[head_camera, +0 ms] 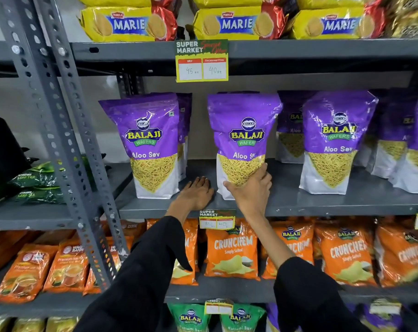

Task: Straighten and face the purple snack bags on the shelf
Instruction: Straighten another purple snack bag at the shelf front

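Purple Balaji Aloo Sev bags stand upright on the grey middle shelf. The left bag faces front with another bag behind it. My right hand grips the lower front of the centre bag, thumb on its left side and fingers on its right. Beside that bag, my left hand lies flat on the shelf with its fingers together, holding nothing. A third front-facing bag stands to the right, with more purple bags behind and beside it, some angled.
Yellow Marie biscuit packs fill the shelf above, with a price tag hanging from its edge. Orange Crunchem bags sit below. A perforated grey upright stands at the left, with green packets beyond it.
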Demonstrator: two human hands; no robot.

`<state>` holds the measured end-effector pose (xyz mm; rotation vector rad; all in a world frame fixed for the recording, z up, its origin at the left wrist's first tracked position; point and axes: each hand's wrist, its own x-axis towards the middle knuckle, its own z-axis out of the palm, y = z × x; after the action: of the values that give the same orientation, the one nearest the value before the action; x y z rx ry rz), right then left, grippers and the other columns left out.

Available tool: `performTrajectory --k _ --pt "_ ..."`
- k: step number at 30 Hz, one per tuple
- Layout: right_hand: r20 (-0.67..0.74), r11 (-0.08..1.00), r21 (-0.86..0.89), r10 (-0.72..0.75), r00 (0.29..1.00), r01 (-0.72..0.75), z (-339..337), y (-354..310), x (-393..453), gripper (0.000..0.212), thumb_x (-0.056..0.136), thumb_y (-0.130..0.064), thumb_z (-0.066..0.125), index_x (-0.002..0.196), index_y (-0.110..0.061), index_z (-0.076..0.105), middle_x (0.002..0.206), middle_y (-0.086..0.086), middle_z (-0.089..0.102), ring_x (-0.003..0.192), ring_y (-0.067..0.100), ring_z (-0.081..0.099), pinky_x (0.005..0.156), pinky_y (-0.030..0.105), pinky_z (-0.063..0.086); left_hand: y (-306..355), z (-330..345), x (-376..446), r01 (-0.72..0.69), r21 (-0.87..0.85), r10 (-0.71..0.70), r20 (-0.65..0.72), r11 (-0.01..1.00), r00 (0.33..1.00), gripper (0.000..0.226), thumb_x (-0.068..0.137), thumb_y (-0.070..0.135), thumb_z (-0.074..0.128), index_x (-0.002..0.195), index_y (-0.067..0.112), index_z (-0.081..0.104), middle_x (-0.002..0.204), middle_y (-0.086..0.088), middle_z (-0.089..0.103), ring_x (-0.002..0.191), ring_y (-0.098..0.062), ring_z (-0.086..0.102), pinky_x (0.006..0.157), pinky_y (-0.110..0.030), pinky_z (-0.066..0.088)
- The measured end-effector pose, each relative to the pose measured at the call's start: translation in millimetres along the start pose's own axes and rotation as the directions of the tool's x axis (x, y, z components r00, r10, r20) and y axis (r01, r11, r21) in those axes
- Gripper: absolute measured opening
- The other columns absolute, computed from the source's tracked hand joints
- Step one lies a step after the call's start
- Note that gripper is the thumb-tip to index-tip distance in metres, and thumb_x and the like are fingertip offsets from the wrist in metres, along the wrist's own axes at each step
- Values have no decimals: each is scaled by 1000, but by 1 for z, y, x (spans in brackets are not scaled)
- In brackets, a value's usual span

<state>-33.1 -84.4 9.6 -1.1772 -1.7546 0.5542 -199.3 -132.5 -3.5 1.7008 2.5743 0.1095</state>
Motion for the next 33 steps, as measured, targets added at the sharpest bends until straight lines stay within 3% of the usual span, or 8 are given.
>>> performTrajectory --k 12,18,25,33 --pt "19 999 -8 -40 999 40 -16 7 -16 128 65 -63 84 157 -7 14 149 18 36 138 37 39 108 49 44 2 -3 -5 -40 11 40 -7 999 999 63 108 39 15 161 7 8 171 -11 3 158 -26 1 127 -47 6" --pt "41 998 20 -53 998 53 -17 11 -14 131 65 -70 79 157 -6 11 150 17 33 139 38 37 108 51 42 -4 -8 1 -49 -42 51 53 998 997 63 108 40 18 162 10 8 171 -9 -1 158 -24 -3 126 -43 2" --pt "54 996 86 -30 998 25 -10 9 -7 129 68 -62 82 158 -3 10 146 15 36 131 38 51 103 52 50 -6 2 -1 -65 26 65 -11 998 998 62 108 38 14 161 7 10 171 -9 4 158 -24 2 128 -47 7" --pt "45 995 96 -6 999 1 1 4 4 128 69 -59 83 157 1 11 146 16 35 133 37 47 102 52 51 -3 2 -4 -55 -10 55 -39 998 998 62 107 39 15 161 8 12 171 -9 8 158 -24 6 128 -45 8"
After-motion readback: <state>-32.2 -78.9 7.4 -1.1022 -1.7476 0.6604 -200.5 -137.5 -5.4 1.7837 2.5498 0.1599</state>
